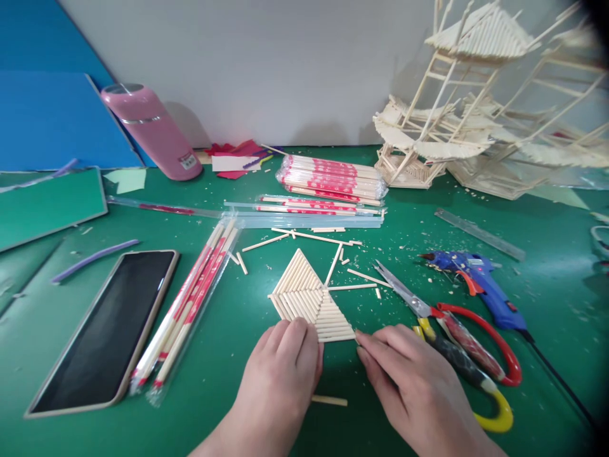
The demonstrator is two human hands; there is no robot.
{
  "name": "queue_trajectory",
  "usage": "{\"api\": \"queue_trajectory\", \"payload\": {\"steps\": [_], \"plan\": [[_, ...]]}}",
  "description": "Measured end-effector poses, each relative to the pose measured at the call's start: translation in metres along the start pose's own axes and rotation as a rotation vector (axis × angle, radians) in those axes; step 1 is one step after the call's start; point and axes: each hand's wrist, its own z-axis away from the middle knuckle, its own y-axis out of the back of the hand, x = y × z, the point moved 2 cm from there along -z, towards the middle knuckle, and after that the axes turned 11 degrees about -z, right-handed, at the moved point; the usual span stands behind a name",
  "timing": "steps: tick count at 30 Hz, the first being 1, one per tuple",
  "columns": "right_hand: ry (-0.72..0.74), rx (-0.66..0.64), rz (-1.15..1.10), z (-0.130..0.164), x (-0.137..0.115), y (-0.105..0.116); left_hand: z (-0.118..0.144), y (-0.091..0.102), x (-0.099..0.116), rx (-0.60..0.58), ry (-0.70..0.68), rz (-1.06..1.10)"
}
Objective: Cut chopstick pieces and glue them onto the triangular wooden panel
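A flat fan-shaped panel of cut wooden sticks [297, 298] lies on the green table, its triangular sections meeting at one point with two bare sticks spreading to the right. My left hand [283, 368] has its fingers curled over the panel's lower edge. At the lower right corner, the thumb and forefinger of my right hand [409, 368] are pinched together on the stick end. Under my hands lies a loose short stick [329, 400], partly covered by my left hand. Scissors [404, 289] with red and yellow handles rest right beside my right hand.
A blue glue gun [485, 285] with a cord and a clear ruler [479, 235] lie right. Stick-built towers [438, 114] stand behind. Wrapped chopsticks [333, 178], glue sticks [309, 220] and stick offcuts lie mid-table. Left are a phone [107, 330], more chopsticks [195, 298] and a pink bottle [152, 130].
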Motion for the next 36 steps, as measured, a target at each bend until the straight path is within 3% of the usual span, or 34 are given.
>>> {"api": "queue_trajectory", "payload": {"steps": [4,8,13,18,28,36], "plan": [[-0.086,-0.039,-0.119,0.001,0.003,0.002,0.0,0.002,0.0,0.006,-0.029,-0.012],[-0.102,0.02,-0.119,0.002,0.007,0.004,0.003,0.008,-0.001,0.039,-0.003,0.051],[0.002,0.08,-0.055,-0.006,-0.001,0.002,0.008,0.016,-0.008,0.014,0.106,0.121],[0.086,0.042,-0.071,-0.019,-0.012,-0.005,0.01,0.017,-0.011,-0.018,0.15,0.139],[0.035,0.09,-0.1,-0.015,0.004,-0.006,0.01,0.014,-0.014,-0.01,0.119,0.124],[0.086,0.104,-0.088,-0.009,0.01,-0.007,0.008,0.015,-0.007,0.015,0.043,0.019]]}}
